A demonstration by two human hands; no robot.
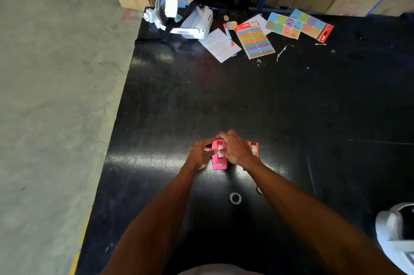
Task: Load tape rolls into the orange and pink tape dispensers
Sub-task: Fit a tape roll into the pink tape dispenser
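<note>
A pink tape dispenser (219, 160) stands on the black table (291, 106), its cutter end toward me, with a pale tape roll showing in its slot. My left hand (199, 155) grips its left side. My right hand (237, 150) lies over its top and right side, fingers on the roll. Just behind my right hand, an orange tape dispenser (254, 148) with a clear roll in it stands partly hidden. Nearer to me, a small clear ring (235, 198) lies flat on the table, and a second ring (259, 190) peeks out from under my right forearm.
At the far edge lie a white headset (192, 20), sheets of coloured labels (255, 41), a white label sheet (219, 44) and a red marker (228, 33). A person in red stands behind the table. Another white headset (396, 234) sits at the near right. The floor lies to the left.
</note>
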